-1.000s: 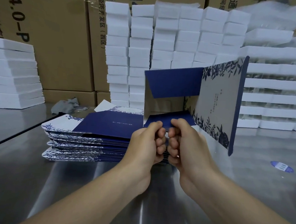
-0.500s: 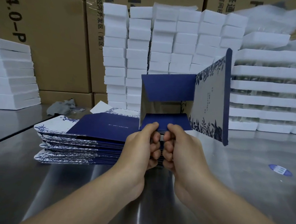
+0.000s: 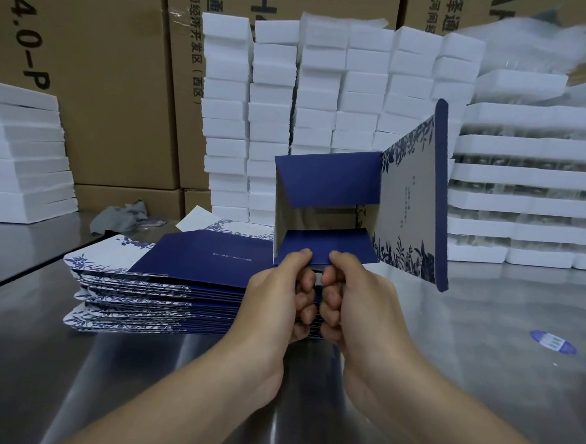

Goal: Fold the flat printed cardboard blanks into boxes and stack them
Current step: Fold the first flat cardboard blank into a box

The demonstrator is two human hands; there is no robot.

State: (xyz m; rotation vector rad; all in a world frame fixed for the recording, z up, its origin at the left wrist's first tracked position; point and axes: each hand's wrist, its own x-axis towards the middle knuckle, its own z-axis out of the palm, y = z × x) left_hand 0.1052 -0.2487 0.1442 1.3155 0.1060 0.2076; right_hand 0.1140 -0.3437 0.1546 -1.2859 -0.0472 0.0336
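A half-opened blue and grey printed cardboard box point(image 3: 331, 190) stands as an open tube in front of me, its grey floral flap point(image 3: 413, 201) swung out to the right. My left hand point(image 3: 280, 296) and my right hand point(image 3: 352, 301) sit side by side, fingers curled, each pinching the near blue bottom flap with the thumb on top. To the left lies a stack of flat printed blanks point(image 3: 143, 288) on the steel table point(image 3: 482, 353).
Columns of white foam blocks point(image 3: 323, 96) stand behind the box, with more foam trays at the right point(image 3: 527, 188) and far left point(image 3: 17, 157). Brown cartons point(image 3: 98, 72) form the back wall. A grey rag point(image 3: 120, 213) and a blue sticker point(image 3: 553, 342) lie on the table.
The box has swung so its open end faces me more squarely, and the right flap now stands more edge-on. Both hands kept their pinch on the bottom flap.
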